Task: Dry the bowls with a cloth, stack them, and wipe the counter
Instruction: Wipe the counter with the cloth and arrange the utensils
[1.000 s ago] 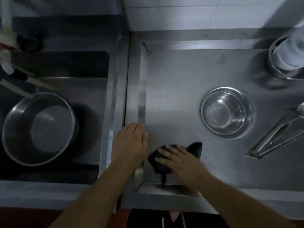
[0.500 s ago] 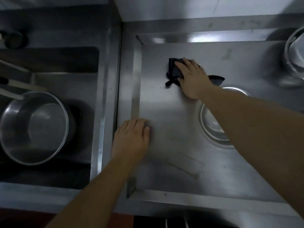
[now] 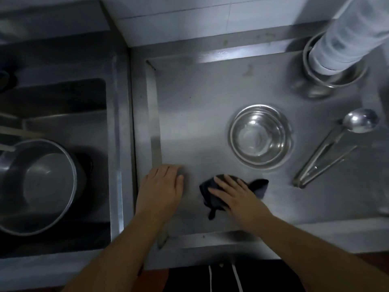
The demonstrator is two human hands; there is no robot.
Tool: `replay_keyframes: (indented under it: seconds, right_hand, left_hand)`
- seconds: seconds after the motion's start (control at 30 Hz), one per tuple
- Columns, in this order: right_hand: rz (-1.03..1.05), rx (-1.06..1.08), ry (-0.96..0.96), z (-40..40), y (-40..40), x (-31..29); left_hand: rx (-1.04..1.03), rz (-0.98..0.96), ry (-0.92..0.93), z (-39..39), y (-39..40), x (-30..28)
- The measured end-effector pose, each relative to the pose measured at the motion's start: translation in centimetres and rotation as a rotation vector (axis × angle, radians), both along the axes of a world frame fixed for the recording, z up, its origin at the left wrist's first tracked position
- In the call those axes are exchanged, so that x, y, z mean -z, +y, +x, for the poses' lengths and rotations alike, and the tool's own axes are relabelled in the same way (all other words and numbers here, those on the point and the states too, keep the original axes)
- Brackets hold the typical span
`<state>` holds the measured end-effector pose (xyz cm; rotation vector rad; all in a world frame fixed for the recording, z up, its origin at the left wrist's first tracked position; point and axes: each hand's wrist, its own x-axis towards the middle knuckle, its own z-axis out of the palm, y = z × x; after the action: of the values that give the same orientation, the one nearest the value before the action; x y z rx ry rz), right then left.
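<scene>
A stack of shiny steel bowls (image 3: 260,135) stands upright on the steel counter (image 3: 195,114), right of its middle. My right hand (image 3: 233,193) presses flat on a dark cloth (image 3: 210,193) near the counter's front edge, below and left of the bowls. The cloth sticks out on both sides of the hand. My left hand (image 3: 161,187) rests flat on the counter at its left rim, a short gap from the cloth, holding nothing.
Steel tongs (image 3: 320,163) and a ladle (image 3: 357,121) lie right of the bowls. At the back right a steel container (image 3: 334,79) holds a white stack. A sink on the left contains a large steel pot (image 3: 40,184).
My right hand has dragged the cloth from the back of the counter down to its front edge, uncovering the bowls. The left hand stays in place.
</scene>
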<state>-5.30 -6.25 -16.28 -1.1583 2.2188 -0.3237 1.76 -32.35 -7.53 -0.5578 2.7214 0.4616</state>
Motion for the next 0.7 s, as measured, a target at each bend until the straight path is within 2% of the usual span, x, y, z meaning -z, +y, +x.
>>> replay_keyframes:
  seconds: [0.2, 0.4, 0.47, 0.53, 0.7]
  right_hand:
    - [0.210, 0.076, -0.113, 6.1, 5.8, -2.3]
    - [0.275, 0.135, -0.161, 7.9, 6.5, -6.6]
    - [0.230, 0.234, -0.268, 7.8, 7.0, -7.9]
    - [0.126, 0.460, -0.426, 7.6, 7.6, -9.1]
    - [-0.266, 1.342, -0.983, 6.6, 9.4, -12.2]
  left_hand:
    - [0.136, 0.004, -0.050, 3.5, 2.3, -2.0]
    - [0.210, 0.053, -0.018, 6.0, 6.2, -4.2]
    - [0.239, 0.072, -0.017, 6.3, 7.4, -4.8]
    - [0.264, 0.071, -0.010, 6.4, 8.5, -5.5]
    - [0.261, 0.102, 0.032, 6.7, 11.5, -8.3]
